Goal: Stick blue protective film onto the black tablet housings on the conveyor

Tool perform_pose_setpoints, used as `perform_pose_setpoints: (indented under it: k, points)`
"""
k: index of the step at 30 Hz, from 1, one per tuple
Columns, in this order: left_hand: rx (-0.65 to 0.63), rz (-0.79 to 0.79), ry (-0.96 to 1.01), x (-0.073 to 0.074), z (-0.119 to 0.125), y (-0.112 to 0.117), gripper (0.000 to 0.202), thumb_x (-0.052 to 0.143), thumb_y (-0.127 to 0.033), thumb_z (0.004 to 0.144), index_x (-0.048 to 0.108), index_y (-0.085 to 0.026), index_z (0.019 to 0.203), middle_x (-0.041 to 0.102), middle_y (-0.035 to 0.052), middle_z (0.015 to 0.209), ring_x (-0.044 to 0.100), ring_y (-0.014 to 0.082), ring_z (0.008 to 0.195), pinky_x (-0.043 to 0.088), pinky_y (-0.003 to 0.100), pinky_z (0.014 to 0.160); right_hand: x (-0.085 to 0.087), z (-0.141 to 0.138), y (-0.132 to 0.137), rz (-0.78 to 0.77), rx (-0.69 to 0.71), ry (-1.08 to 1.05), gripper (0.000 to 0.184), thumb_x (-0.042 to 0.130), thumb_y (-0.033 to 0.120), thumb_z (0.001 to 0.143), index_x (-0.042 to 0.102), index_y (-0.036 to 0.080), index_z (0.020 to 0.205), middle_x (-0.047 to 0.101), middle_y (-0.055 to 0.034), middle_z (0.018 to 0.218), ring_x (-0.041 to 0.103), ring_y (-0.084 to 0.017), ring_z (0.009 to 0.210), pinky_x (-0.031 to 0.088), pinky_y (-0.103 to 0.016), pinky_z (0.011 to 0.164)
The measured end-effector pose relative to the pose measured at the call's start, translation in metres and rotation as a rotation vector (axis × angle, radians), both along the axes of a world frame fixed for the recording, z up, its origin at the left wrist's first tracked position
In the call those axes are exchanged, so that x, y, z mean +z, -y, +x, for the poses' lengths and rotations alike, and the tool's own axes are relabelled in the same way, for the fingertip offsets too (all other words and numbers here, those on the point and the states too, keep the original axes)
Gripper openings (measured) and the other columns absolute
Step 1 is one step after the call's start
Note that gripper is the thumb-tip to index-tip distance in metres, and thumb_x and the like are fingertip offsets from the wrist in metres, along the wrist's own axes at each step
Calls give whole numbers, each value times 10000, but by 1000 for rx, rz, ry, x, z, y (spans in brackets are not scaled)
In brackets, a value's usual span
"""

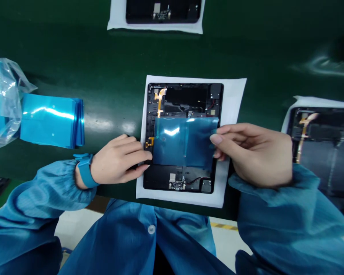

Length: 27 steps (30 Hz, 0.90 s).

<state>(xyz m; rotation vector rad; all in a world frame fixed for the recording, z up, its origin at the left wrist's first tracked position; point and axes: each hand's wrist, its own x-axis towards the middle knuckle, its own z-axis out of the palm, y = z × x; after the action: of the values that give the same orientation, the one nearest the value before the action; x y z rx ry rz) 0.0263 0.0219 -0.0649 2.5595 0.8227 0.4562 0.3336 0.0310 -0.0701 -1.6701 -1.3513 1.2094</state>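
Note:
An opened tablet (189,100) with its inner parts bared lies on a white sheet (233,91) in front of me. A translucent blue film sheet (186,141) covers its middle. My right hand (255,154) pinches the film's right edge between thumb and fingers. At the tablet's left edge rests my left hand (122,160), fingers bent, with a small gap between thumb and forefinger. Its fingertips are beside the film's lower left corner; whether they touch the film I cannot tell. An orange ribbon cable (160,101) shows above the film, and a small circuit board (176,185) below.
Left of me lies a stack of blue film sheets (50,120), beside a clear plastic bag (5,99). Another opened tablet (332,126) sits at right, and one more (174,15) at the far side. All are on a green table (83,46).

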Motion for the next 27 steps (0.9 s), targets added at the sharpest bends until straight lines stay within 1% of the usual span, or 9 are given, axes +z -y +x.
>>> perform_pose_setpoints:
  k: [2, 5, 8, 14, 18, 20, 23, 25, 27]
  points:
    - [21, 61, -57, 5, 2, -4, 207, 565, -262, 997, 648, -141, 1143, 676, 55, 908, 555, 168, 771, 434, 314, 652, -4, 0, 0, 41, -69, -82, 232, 835, 345, 766, 707, 163, 834, 665, -5, 591, 553, -96, 425, 457, -205, 386]
    - [-11, 253, -175, 11, 11, -15, 218, 540, -231, 1005, 677, -161, 1160, 669, 63, 908, 553, 196, 788, 380, 337, 628, -10, -1, 1, 115, -167, -171, 264, 801, 399, 807, 654, 182, 775, 646, 12, 570, 486, -82, 379, 354, -209, 336]
    - [-89, 361, -230, 13, 30, -26, 232, 506, -185, 1002, 703, -179, 1124, 654, 62, 896, 547, 207, 799, 355, 353, 640, -13, -1, 2, 107, -168, -167, 314, 771, 470, 822, 634, 195, 757, 627, 26, 551, 473, -84, 372, 330, -211, 335]
    - [-158, 311, -396, 9, 79, -30, 438, 450, -122, 961, 610, -237, 1353, 631, 93, 995, 575, 241, 876, 366, 374, 709, -19, 1, 5, 82, -121, -123, 410, 730, 598, 818, 620, 206, 772, 629, 28, 582, 482, -80, 392, 340, -198, 355]
    - [-140, 258, -438, 11, 96, -28, 511, 439, -116, 947, 564, -279, 1414, 633, 111, 1045, 605, 265, 899, 374, 378, 723, -21, 1, 4, 77, -100, -131, 419, 729, 609, 811, 621, 206, 762, 620, 28, 579, 473, -81, 391, 343, -204, 362]
    - [-156, 227, -452, 15, 93, -31, 537, 441, -108, 937, 539, -273, 1438, 636, 117, 1075, 618, 265, 921, 392, 376, 739, -18, 1, 5, 87, -81, -130, 390, 718, 577, 833, 624, 204, 763, 621, 26, 585, 480, -85, 400, 350, -210, 373]
    - [-115, 155, -393, 19, 68, -41, 555, 476, -130, 925, 485, -212, 1474, 640, 127, 1150, 621, 269, 996, 446, 385, 803, -5, -4, 10, 204, 4, 2, 285, 689, 466, 887, 657, 198, 795, 645, 9, 632, 530, -102, 462, 421, -235, 455]
    - [-3, 105, -320, 19, 44, -47, 590, 574, -296, 935, 444, -156, 1493, 603, 171, 1295, 592, 320, 1145, 475, 444, 909, 4, -11, 14, 370, 197, 204, 221, 651, 391, 928, 703, 190, 855, 690, -22, 723, 588, -126, 560, 489, -271, 582]
    - [78, 62, -276, 15, 21, -51, 829, 675, -562, 873, 393, -129, 1522, 497, 226, 1467, 490, 401, 1331, 435, 543, 1049, 10, -21, 13, 526, 472, 430, 244, 592, 368, 972, 744, 177, 972, 728, -68, 868, 645, -176, 717, 510, -317, 706]
